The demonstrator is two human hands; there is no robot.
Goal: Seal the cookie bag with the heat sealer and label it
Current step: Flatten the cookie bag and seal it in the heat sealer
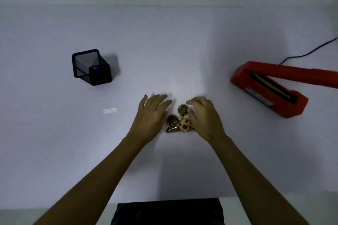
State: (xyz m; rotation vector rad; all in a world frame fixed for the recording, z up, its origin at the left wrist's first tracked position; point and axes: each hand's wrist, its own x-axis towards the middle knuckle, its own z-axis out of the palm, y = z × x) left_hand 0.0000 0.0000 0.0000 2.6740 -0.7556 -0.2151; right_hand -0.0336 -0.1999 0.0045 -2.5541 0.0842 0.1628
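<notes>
A clear cookie bag (184, 87), barely visible against the white table, lies in the middle with several chocolate-chip cookies (180, 121) at its near end. My left hand (152, 115) rests flat against the bag's left side, fingers spread. Curled over the right side of the cookies, my right hand (203, 117) pinches the bag around the top cookie with thumb and fingers. A red heat sealer (270, 89) stands at the right with its arm raised, apart from both hands. A small white label (109, 110) lies on the table to the left.
A black mesh pen holder (91, 67) with a blue pen in it stands at the back left. The sealer's black cord (307, 53) runs off to the far right. The table's near edge (73, 204) is just in front of my body.
</notes>
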